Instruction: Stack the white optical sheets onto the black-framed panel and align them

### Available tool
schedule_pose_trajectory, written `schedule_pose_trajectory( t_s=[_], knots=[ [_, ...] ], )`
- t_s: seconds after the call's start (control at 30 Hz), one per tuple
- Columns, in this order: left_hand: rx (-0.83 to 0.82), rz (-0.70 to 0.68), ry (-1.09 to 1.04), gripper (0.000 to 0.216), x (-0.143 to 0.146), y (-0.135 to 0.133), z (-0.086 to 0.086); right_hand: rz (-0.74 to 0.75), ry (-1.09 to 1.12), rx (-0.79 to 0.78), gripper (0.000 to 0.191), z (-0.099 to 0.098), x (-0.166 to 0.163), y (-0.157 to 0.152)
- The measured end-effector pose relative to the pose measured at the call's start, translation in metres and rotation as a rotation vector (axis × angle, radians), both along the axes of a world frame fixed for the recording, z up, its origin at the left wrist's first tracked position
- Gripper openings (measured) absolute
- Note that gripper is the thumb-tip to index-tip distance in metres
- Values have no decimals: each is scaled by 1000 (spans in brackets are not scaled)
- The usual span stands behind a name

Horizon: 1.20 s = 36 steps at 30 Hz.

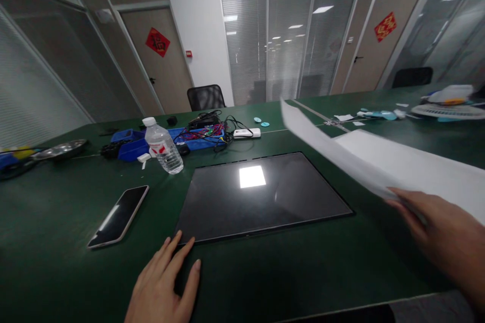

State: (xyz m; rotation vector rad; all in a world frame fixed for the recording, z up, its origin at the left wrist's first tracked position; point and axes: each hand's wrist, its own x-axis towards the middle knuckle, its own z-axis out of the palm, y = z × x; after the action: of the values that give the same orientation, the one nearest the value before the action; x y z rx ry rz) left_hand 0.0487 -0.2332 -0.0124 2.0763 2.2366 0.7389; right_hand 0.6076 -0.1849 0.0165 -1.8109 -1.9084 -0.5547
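A flat dark display panel (227, 207) lies on the green table, its glossy face up and reflecting a ceiling light. My left hand (162, 282) rests at the panel's near left corner, fingers spread, with fingertips touching its edge. In my right hand (435, 227) a white sheet of paper (333, 161) is pinched by its near edge. The paper is raised and curved to the right of the panel. Behind it lies more white paper (401, 154); I cannot tell whether it belongs to the same sheet.
A smartphone (119, 217) lies left of the panel. Behind it stands a water bottle (162, 146). Blue bins (197, 140) with tangled wires sit farther back, beside a white device (247, 133). A white fan-like object (450, 106) lies at the far right. A chair (206, 97) stands behind the table.
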Motion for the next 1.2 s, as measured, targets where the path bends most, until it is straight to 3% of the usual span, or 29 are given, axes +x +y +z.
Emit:
schedule_pose_trajectory(
  t_s=[0.07, 0.17, 0.33, 0.43, 0.7, 0.87, 1.03, 1.2],
  knots=[
    [-12, -2, 3, 61, 0, -1, 1, 197, -32, 39, 44, 9, -37, -4],
    [-13, 1, 7, 59, 1, -1, 3, 427, -52, -5, 37, 3, -71, -2],
    [23, 24, 23, 57, 5, -1, 2, 568, -54, -139, 44, -22, -85, 10],
    [18, 22, 29, 58, 6, -1, 1, 562, -23, -168, 47, -25, -82, 12],
    [2, 82, -54, 81, 6, -3, -1, 367, 32, -12, 37, -20, -81, -9],
    [-17, 141, -91, 96, 7, -5, 0, 455, 29, -103, 36, -23, -83, -8],
    [-23, 33, 3, 82, 5, -3, 1, 472, 51, -231, 44, -26, -83, -1],
    [-35, 29, 119, 78, 6, 2, 1, 406, 36, -265, 50, -28, -83, 2]
  ],
)
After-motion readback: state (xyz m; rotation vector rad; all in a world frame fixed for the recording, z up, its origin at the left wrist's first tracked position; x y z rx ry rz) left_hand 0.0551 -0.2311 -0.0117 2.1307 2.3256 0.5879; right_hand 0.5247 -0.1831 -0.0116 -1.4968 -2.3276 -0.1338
